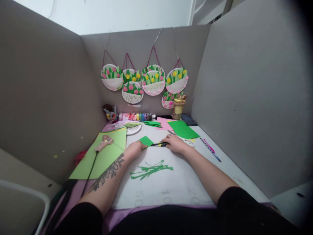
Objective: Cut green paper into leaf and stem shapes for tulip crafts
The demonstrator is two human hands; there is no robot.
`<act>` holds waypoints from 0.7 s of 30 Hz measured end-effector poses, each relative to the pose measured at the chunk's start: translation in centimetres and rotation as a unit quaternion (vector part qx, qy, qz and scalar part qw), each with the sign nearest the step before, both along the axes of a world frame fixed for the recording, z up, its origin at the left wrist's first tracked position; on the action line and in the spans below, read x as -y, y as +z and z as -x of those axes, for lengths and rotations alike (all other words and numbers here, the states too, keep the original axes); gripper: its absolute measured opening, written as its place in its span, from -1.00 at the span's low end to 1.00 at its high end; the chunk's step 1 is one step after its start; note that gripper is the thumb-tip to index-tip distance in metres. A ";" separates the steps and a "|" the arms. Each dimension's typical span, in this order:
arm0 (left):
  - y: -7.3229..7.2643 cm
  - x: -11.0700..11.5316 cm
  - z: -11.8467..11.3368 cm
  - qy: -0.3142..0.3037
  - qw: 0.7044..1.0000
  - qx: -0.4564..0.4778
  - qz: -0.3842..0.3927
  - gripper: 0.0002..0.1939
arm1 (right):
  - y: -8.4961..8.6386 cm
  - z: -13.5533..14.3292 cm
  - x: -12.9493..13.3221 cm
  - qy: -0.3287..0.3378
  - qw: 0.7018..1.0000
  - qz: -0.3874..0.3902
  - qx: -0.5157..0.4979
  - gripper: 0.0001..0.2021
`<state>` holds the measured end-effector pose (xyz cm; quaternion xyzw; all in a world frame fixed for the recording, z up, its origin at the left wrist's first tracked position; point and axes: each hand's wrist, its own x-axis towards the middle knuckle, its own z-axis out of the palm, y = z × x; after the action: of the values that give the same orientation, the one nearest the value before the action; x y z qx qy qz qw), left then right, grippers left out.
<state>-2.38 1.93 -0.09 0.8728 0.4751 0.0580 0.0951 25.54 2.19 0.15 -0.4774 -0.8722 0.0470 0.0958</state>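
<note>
Small green paper is clamped in the left hand's fingers; right hand covers black-and-yellow scissors, grip unclear. Nearby blades could nick left fingers, should paper slip.

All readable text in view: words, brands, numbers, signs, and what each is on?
"HAPPY": lower plate, second hanging group from left; marks below it unreadable.
"HAPPY", faint: front plate, third group.
"50": white sheet, near edge.
"10": same sheet, right of "50".
"20", faint: same sheet, farther right.
Unreadable: green marks on the leftmost plate; any labels on the coloured containers are too small.
No brand legible.
</note>
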 end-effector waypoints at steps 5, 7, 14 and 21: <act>0.0 -0.2 0.0 -0.004 1.000 -0.012 -0.004 -0.62 | 0.0 0.7 0.3 0.006 1.000 -0.009 0.002 -0.59; -0.1 -0.2 0.0 0.008 1.000 -0.013 -0.003 -0.61 | 0.1 0.8 0.3 0.010 1.000 -0.010 0.006 -0.59; 0.0 0.0 -0.2 0.024 0.999 -0.028 -0.013 -0.58 | 0.3 0.6 0.5 0.015 1.000 -0.005 0.018 -0.59; 0.3 0.8 -0.7 0.086 0.995 -0.036 -0.023 -0.63 | 0.0 0.6 0.5 0.020 1.000 -0.015 0.007 -0.59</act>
<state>-1.66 1.16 0.18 0.8324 0.5498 0.0454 0.0525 24.94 1.72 0.10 -0.4590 -0.8826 0.0329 0.0961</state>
